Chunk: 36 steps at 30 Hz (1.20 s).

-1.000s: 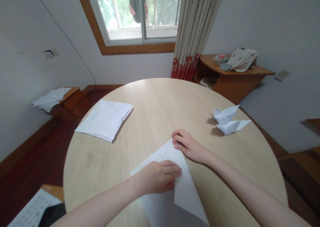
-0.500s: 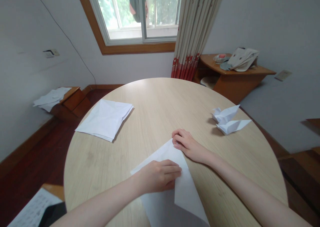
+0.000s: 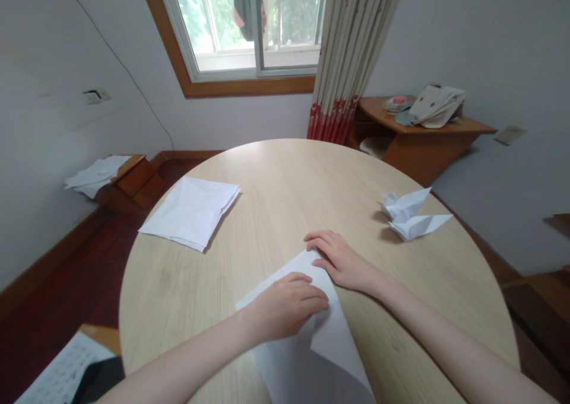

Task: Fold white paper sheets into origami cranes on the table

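A white sheet of paper (image 3: 329, 339), folded into a pointed shape, lies on the round wooden table (image 3: 285, 190) in front of me. My left hand (image 3: 287, 306) rests on the sheet's middle, fingers curled and pressing the paper down. My right hand (image 3: 338, 258) sits at the sheet's far tip, fingers together and bent, holding the point against the table.
A stack of white sheets (image 3: 191, 211) lies at the table's far left. Two folded paper figures (image 3: 412, 214) stand at the right edge. A wooden side table (image 3: 423, 134) with cloth is behind right; printed pages (image 3: 62, 374) lie at lower left.
My left hand has shifted slightly right along the paper, and my right-hand fingers have moved a little at the tip. The view has shifted slightly.
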Each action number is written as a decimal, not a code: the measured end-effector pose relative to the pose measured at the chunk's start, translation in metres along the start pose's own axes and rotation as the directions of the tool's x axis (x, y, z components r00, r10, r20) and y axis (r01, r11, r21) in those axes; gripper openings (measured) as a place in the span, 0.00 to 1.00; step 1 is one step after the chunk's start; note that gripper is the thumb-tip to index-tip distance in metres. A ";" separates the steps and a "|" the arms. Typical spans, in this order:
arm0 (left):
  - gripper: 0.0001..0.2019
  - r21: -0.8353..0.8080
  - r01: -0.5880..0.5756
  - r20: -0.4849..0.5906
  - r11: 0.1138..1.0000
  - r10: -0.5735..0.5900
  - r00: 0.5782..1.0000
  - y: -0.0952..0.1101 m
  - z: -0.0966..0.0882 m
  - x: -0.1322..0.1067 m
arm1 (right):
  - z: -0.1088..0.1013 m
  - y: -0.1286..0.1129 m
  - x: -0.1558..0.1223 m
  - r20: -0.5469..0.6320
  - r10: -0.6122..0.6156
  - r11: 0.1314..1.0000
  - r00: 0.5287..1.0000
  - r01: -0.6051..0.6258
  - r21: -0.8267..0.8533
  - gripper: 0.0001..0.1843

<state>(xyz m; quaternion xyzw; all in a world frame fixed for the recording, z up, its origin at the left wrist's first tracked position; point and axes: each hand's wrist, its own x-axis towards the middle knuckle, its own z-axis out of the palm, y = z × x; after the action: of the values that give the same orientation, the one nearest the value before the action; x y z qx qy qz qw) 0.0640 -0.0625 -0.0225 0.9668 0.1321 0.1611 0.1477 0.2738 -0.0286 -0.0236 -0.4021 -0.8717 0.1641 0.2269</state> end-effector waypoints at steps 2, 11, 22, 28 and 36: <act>0.14 0.052 0.000 -0.019 0.999 0.001 1.000 0.001 0.003 0.000 | 0.000 0.001 -0.001 0.001 0.005 0.999 1.000 -0.005 -0.039 0.10; 0.14 0.121 -0.043 -0.028 0.992 0.047 0.998 -0.001 0.014 -0.004 | -0.014 -0.009 -0.002 -0.044 0.064 0.949 0.997 -0.075 -0.307 0.15; 0.15 0.001 0.003 -0.036 1.000 -0.003 0.999 0.002 0.010 -0.004 | -0.025 -0.030 -0.009 0.305 0.261 0.902 0.916 -0.119 -0.416 0.18; 0.16 -0.003 0.013 -0.025 1.000 -0.013 1.000 0.002 0.013 -0.005 | -0.020 -0.019 -0.006 0.204 0.239 0.891 0.949 -0.131 -0.435 0.19; 0.15 -0.023 0.012 -0.027 1.000 -0.012 1.000 0.002 0.011 -0.003 | -0.016 -0.012 0.001 0.111 0.275 0.889 0.955 -0.208 -0.409 0.19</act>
<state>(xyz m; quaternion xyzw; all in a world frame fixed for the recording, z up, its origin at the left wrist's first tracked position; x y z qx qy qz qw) 0.0650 -0.0682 -0.0324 0.9620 0.1382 0.1750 0.1577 0.2740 -0.0341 -0.0044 -0.5300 -0.8455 0.0460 0.0461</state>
